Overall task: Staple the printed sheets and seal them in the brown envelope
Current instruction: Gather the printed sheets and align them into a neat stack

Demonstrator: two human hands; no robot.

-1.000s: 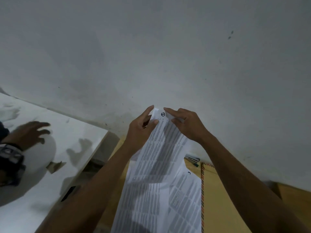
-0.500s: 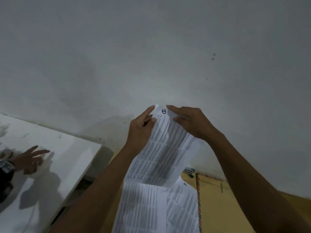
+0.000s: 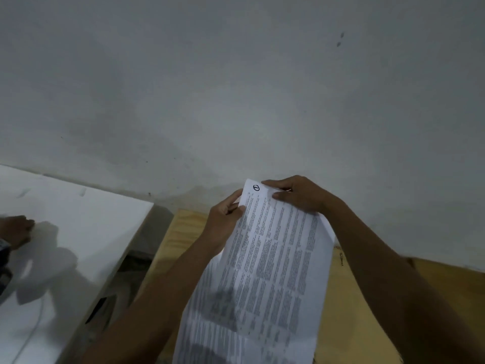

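Two hands share the printed sheets [image 3: 270, 261] up in front of the wall, lifted off the wooden counter [image 3: 183, 227] at their far end while the near end trails down out of view. The left hand [image 3: 225, 219] grips the left edge near the top corner, thumb on the printed face and fingers [image 3: 232, 206] curled behind — a pinch on paper. The right hand [image 3: 299, 194] holds the top right corner, fingers bent over the edge, thumb pressed onto the page.

This stack looks light and floppy; it bows along its length and a lower sheet peeks out at the left, so the edges are not square yet, as far as I can judge. Paper like this slides sheet on sheet and creases if squeezed hard. The sensible hold is right where the hands are, at the top corners, with flat light pressure — then a tap to square the edges before any staple goes in.

Under the right forearm lies the brown envelope [image 3: 351, 306], flat on the counter, its clasp showing near the top edge. No stapler can be seen. At far left another person's hand [image 3: 15, 229] rests on a white surface [image 3: 86, 232].
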